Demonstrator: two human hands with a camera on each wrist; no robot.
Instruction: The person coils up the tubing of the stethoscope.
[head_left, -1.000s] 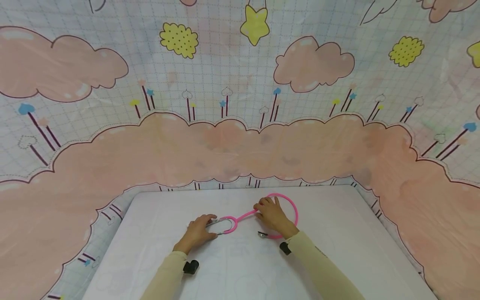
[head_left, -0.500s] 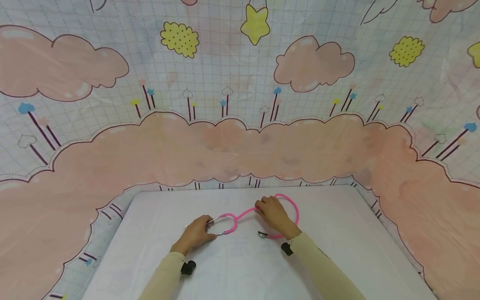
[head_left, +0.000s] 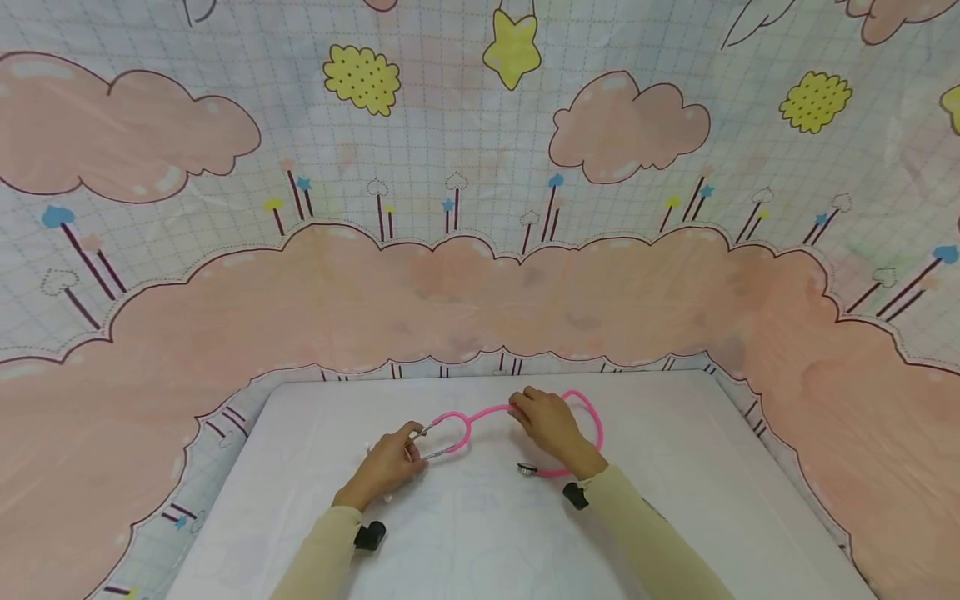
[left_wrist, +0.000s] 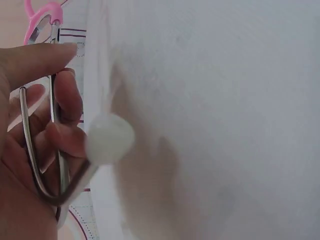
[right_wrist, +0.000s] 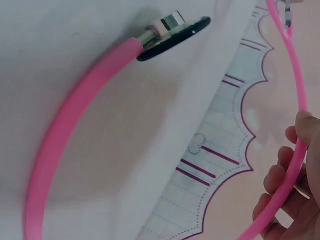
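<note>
A stethoscope (head_left: 491, 410) with pink tubing and silver ear tubes stretches between the two hands. My left hand (head_left: 384, 463) grips the metal ear tubes, its thumb and fingers curled round them; a white ear tip (left_wrist: 110, 139) sticks out past the fingers in the left wrist view. With thumb and fingers my right hand (head_left: 549, 423) holds the pink tube partway along. From there the tubing loops right and back down to the chest piece (right_wrist: 172, 36), which has a dark rim and lies close over the white tabletop.
The white table (head_left: 465, 542) spreads under both hands. Behind it and at its sides hangs a cloth (head_left: 480, 300) printed with clouds and stars. A black wrist camera (head_left: 370, 536) sits at the left sleeve, another black camera (head_left: 576, 496) at the right.
The left hand has closed round the ear tubes and shifted slightly left. The stethoscope's forked end has tilted and risen a little, and the tube by the right hand has moved up slightly.
</note>
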